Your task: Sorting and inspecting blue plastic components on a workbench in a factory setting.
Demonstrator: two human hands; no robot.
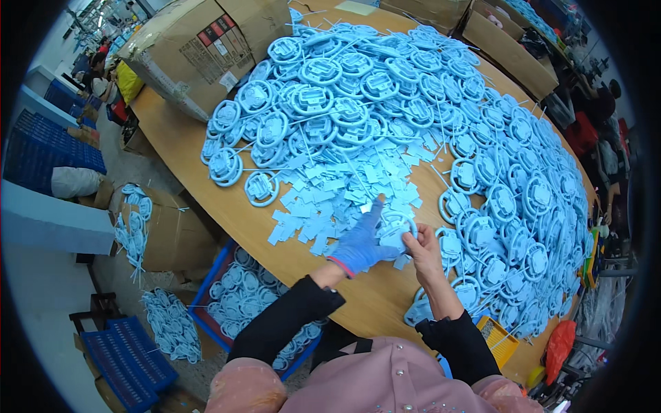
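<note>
My left hand [363, 242], in a blue glove with one bare fingertip, is at the near edge of the pile of flat pieces. Its forefinger stretches away from me, and its thumb lies along the near side of a light blue ring-shaped plastic part [395, 230]. The bare right hand [427, 253] pinches the right rim of this part, thumb on top. Its other fingers are partly hidden. Loose flat light blue pieces [313, 206] are scattered just beyond and left of my hands. A large heap of similar ring-shaped parts [358, 89] curves around them.
A cardboard box [196, 55] stands at the table's far left. Below the table's left edge is a blue crate [206, 303] filled with ring parts. A yellow basket [497, 339] sits right of my right forearm, near a red bag [559, 347]. Other people are in the background.
</note>
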